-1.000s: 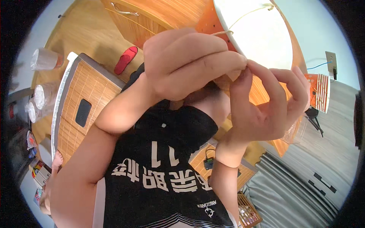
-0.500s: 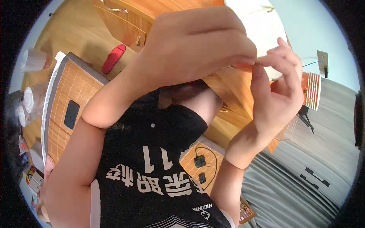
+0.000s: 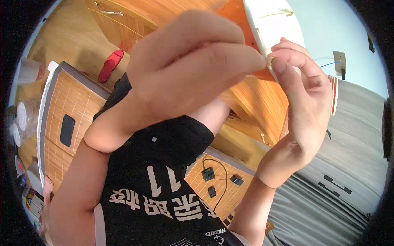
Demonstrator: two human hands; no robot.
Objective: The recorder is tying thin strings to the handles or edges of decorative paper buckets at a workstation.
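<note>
Yellowish scrap (image 3: pixel 269 60), too small to identify, pinched by right hand (image 3: pixel 305 90); left hand (image 3: pixel 186 67) hides its grip.

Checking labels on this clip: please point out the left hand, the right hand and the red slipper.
Left hand (image 3: pixel 186 65): head view, middle of the hand.
Right hand (image 3: pixel 308 95): head view, near the base of the thumb.
Red slipper (image 3: pixel 110 67): head view, about its middle.

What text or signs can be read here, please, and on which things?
Black jersey: large white characters, legible but not copied here.
Jersey, above them in view: a large white number, also uncopied.
Jersey, below: small white lettering and an emblem, unnamed.
Multicoloured item, left edge: any print too small to read.
</note>
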